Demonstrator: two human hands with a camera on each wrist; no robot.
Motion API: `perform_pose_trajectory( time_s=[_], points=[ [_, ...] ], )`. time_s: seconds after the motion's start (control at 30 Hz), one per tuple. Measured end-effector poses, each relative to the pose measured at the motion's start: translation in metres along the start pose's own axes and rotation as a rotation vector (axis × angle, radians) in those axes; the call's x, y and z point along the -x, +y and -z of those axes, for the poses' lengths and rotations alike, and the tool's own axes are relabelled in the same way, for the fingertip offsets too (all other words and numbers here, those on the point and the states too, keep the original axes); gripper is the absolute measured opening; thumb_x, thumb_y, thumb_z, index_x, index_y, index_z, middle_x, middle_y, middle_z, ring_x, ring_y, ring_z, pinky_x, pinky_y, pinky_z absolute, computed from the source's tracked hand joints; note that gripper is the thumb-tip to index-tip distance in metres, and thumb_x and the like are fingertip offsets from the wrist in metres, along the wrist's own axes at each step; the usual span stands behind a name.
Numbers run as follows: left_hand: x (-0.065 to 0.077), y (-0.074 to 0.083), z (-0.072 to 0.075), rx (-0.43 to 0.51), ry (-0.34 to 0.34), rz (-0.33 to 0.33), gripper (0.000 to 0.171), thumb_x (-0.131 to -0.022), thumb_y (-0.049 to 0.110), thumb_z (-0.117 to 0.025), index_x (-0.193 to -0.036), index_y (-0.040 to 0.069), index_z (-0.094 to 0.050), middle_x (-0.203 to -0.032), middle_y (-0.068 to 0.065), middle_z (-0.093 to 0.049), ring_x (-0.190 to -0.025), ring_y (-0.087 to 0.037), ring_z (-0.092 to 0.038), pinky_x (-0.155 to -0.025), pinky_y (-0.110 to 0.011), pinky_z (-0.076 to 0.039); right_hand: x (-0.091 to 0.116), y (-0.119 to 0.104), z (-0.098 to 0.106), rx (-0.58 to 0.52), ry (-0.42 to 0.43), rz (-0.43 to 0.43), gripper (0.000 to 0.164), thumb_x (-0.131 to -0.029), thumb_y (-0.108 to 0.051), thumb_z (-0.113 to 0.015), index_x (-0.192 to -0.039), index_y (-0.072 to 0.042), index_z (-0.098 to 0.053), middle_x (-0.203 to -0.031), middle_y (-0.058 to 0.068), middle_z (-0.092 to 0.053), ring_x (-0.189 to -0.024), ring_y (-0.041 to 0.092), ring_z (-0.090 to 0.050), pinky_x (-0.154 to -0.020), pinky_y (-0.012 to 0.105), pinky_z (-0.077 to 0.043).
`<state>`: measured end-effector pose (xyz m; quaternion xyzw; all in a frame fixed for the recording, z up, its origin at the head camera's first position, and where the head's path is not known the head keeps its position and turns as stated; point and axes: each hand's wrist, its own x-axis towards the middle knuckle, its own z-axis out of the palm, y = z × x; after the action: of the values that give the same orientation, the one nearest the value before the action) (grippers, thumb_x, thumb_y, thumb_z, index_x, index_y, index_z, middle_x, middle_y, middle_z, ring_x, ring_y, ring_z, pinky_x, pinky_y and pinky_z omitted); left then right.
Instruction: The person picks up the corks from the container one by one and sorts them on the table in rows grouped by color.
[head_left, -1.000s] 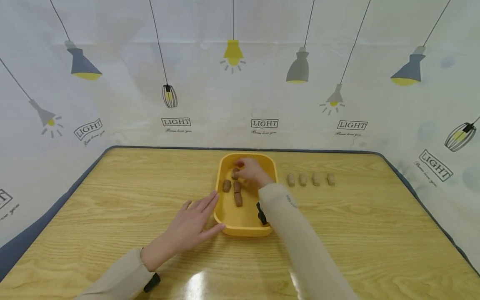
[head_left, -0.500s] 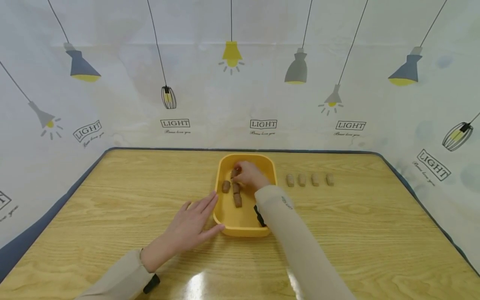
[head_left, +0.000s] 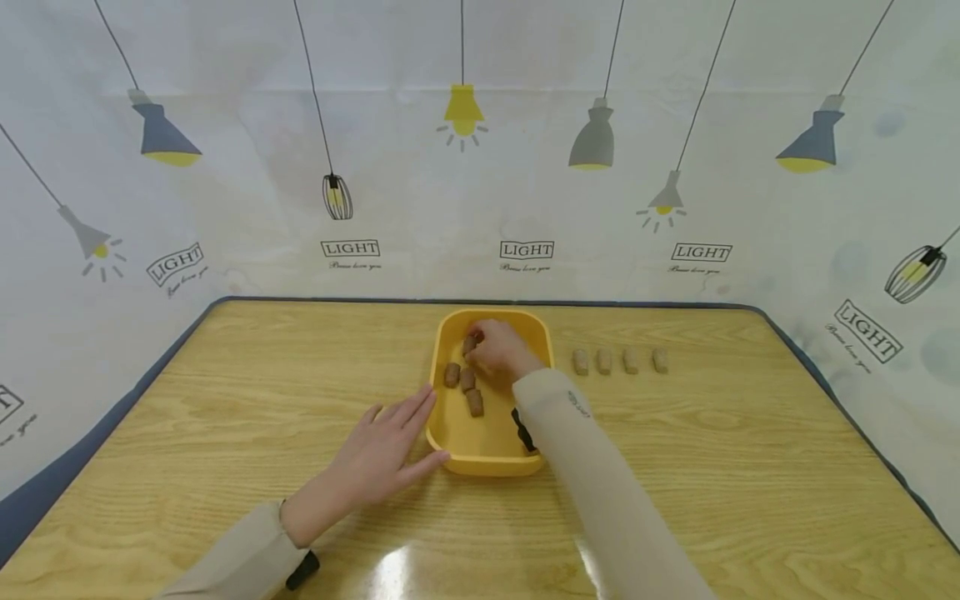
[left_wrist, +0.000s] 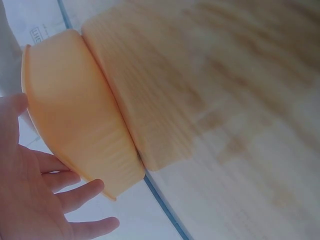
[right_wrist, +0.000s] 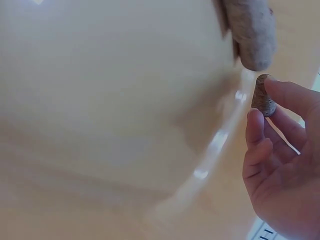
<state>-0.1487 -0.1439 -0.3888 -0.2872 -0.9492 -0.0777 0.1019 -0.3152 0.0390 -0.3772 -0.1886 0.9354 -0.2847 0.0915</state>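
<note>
My right hand (head_left: 502, 348) reaches into a yellow plastic bin (head_left: 487, 465). Its thumb and fingertips pinch a brown cork stopper (right_wrist: 263, 97), small and tapered, near the bin's far left. Three more brown stoppers lie in the bin: one by the left wall (head_left: 452, 375), a middle stopper (head_left: 468, 380) just nearer than the hand, and a front stopper (head_left: 476, 403) almost touching it. My left hand (head_left: 378, 450) spreads against the bin's near left side, fingertips and thumb at the rim. In the left wrist view those fingers (left_wrist: 82, 195) lie straight along the outer wall.
Several paler tapered stoppers (head_left: 604, 361) stand in a row on the wooden table (head_left: 750, 467), right of the bin. A black strap piece (head_left: 525, 431) shows at my right cuff. A wall sheet with printed lamps (head_left: 420, 183) rises behind the table's far edge.
My right hand has come down from above the far stopper and now pinches it. The middle stopper has shifted slightly left of the front one. My left hand stays put.
</note>
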Motion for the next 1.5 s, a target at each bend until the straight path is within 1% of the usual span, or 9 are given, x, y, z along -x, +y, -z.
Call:
perform_pose_trajectory(
  time_s=[0.13, 0.2, 0.37, 0.5, 0.7, 0.8, 1.1, 1.27, 1.5],
  points=[
    [0.000, 0.000, -0.001, 0.002, 0.002, 0.001, 0.074, -0.087, 0.059, -0.034, -0.137, 0.004, -0.030, -0.141, -0.008, -0.026, -0.119, -0.025, -0.037, -0.090, -0.052, -0.029, 0.002, -0.005, 0.009, 0.014, 0.000, 0.024, 0.013, -0.077, -0.007, -0.063, -0.089, -0.008, -0.062, -0.096, 0.003, -0.058, -0.083, 0.018, -0.050, -0.077, 0.030, -0.041],
    [0.000, 0.000, -0.001, 0.000, 0.002, 0.001, 0.074, -0.087, 0.059, -0.034, -0.137, 0.004, -0.030, -0.141, -0.008, -0.026, -0.118, -0.025, -0.037, -0.090, -0.052, -0.030, 0.001, -0.007, 0.014, 0.044, -0.005, 0.033, 0.016, -0.077, -0.009, -0.063, -0.093, -0.008, -0.062, -0.102, 0.005, -0.058, -0.091, 0.019, -0.050, -0.081, 0.030, -0.039],
    [0.000, 0.001, 0.000, 0.012, -0.003, 0.003, 0.074, -0.087, 0.058, -0.034, -0.138, 0.004, -0.029, -0.141, -0.008, -0.026, -0.118, -0.026, -0.038, -0.090, -0.053, -0.029, 0.001, -0.013, 0.029, 0.127, 0.000, 0.068, 0.034, -0.080, -0.015, -0.064, -0.113, -0.005, -0.058, -0.111, 0.009, -0.056, -0.104, 0.022, -0.049, -0.089, 0.032, -0.036],
    [0.000, 0.001, 0.000, 0.016, -0.002, 0.001, 0.074, -0.087, 0.058, -0.034, -0.138, 0.004, -0.029, -0.141, -0.008, -0.026, -0.119, -0.026, -0.037, -0.091, -0.052, -0.029, 0.002, -0.017, 0.041, 0.143, 0.017, 0.096, 0.035, -0.081, -0.016, -0.064, -0.113, -0.005, -0.057, -0.110, 0.008, -0.057, -0.103, 0.022, -0.049, -0.089, 0.032, -0.037],
    [-0.001, 0.001, 0.000, 0.002, -0.004, -0.007, 0.075, -0.087, 0.058, -0.033, -0.137, 0.002, -0.031, -0.141, -0.010, -0.027, -0.122, -0.022, -0.033, -0.091, -0.051, -0.030, 0.008, -0.021, 0.060, 0.140, 0.003, 0.107, 0.035, -0.081, -0.016, -0.063, -0.114, -0.006, -0.056, -0.111, 0.007, -0.056, -0.104, 0.020, -0.048, -0.091, 0.032, -0.035],
    [-0.001, 0.001, 0.000, -0.004, -0.005, -0.010, 0.075, -0.087, 0.058, -0.033, -0.136, 0.002, -0.031, -0.141, -0.010, -0.027, -0.122, -0.022, -0.033, -0.091, -0.051, -0.030, 0.011, -0.020, 0.066, 0.164, 0.003, 0.145, 0.037, -0.081, -0.016, -0.063, -0.115, -0.005, -0.055, -0.112, 0.008, -0.056, -0.105, 0.022, -0.048, -0.091, 0.032, -0.035],
    [0.000, 0.001, 0.001, -0.006, 0.003, -0.010, 0.075, -0.087, 0.058, -0.034, -0.137, 0.002, -0.028, -0.141, -0.010, -0.026, -0.121, -0.024, -0.035, -0.091, -0.051, -0.030, 0.024, -0.007, 0.076, 0.196, 0.019, 0.284, 0.034, -0.080, -0.014, -0.063, -0.112, -0.002, -0.057, -0.108, 0.009, -0.058, -0.102, 0.023, -0.050, -0.088, 0.034, -0.037],
    [-0.001, 0.001, 0.001, -0.015, 0.016, -0.013, 0.075, -0.087, 0.058, -0.035, -0.137, 0.002, -0.030, -0.140, -0.010, -0.027, -0.120, -0.024, -0.035, -0.091, -0.051, -0.030, 0.035, 0.001, 0.081, 0.193, -0.002, 0.322, 0.032, -0.081, -0.014, -0.064, -0.110, -0.002, -0.058, -0.105, 0.009, -0.058, -0.100, 0.023, -0.051, -0.081, 0.033, -0.042],
    [0.000, 0.001, 0.000, -0.011, 0.021, -0.008, 0.075, -0.087, 0.058, -0.035, -0.137, 0.002, -0.029, -0.140, -0.010, -0.027, -0.118, -0.027, -0.038, -0.090, -0.052, -0.030, 0.050, 0.011, 0.085, 0.205, -0.023, 0.371, 0.038, -0.082, -0.015, -0.064, -0.116, 0.000, -0.054, -0.108, 0.011, -0.057, -0.099, 0.023, -0.051, -0.073, 0.031, -0.045]
  ],
)
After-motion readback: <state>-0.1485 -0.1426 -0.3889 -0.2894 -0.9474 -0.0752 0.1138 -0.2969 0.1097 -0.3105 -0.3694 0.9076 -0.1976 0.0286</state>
